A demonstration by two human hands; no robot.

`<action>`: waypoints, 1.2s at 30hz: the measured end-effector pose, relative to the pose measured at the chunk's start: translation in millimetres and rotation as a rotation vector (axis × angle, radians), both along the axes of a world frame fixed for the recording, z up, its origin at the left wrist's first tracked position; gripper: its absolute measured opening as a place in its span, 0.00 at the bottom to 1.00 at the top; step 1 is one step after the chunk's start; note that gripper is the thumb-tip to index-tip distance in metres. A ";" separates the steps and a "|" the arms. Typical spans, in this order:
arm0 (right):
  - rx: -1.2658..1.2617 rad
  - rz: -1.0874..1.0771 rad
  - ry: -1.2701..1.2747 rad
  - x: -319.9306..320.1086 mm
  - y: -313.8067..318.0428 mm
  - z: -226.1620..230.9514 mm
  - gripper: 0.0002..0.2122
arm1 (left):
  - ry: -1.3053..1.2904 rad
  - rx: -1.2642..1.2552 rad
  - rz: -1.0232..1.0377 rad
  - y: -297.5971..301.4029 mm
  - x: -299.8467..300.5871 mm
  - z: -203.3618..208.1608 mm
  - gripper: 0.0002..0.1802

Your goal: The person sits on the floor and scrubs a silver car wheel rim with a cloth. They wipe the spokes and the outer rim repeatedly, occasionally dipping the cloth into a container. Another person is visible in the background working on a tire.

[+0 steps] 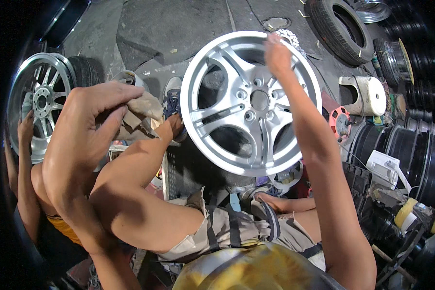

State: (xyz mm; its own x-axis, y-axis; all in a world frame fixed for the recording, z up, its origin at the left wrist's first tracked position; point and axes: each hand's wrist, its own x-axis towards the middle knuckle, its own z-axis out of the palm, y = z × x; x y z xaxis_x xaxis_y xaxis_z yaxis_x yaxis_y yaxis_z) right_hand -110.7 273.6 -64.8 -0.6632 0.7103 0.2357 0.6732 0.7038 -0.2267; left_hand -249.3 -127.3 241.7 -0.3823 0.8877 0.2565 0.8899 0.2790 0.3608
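A silver alloy wheel rim [236, 86] with a bare centre hole stands before me, its face toward me. At its far upper-right edge is my right hand [278, 55], with fingers curled closed on the lip; the fingertips are slightly blurred. My left hand [94, 113] is raised over my left knee, left of the wheel. Between its thumb and fingers it pinches a folded tan cloth-like piece [145, 107], apart from the wheel. Whether this is cloth or abrasive sheet I cannot tell.
At far left another person's hand [27, 119] is at a second silver wheel [42, 100]. A tyre [340, 31] lies at the upper right, near a white stool [370, 96]. Black rims [396, 147] are stacked at right, beside a red-orange reel [340, 122].
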 end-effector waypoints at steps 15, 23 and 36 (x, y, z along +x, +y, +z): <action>0.081 0.169 -0.083 -10.2 -25.7 22.5 0.17 | -0.245 0.079 0.095 32.2 18.3 11.1 0.23; -0.080 -0.224 -0.153 262.7 -103.4 25.9 0.18 | 0.016 -0.151 -0.142 34.4 10.4 18.5 0.21; 0.304 0.538 -0.077 -87.7 -65.3 13.3 0.12 | 0.042 -0.138 -0.166 48.1 14.9 18.1 0.14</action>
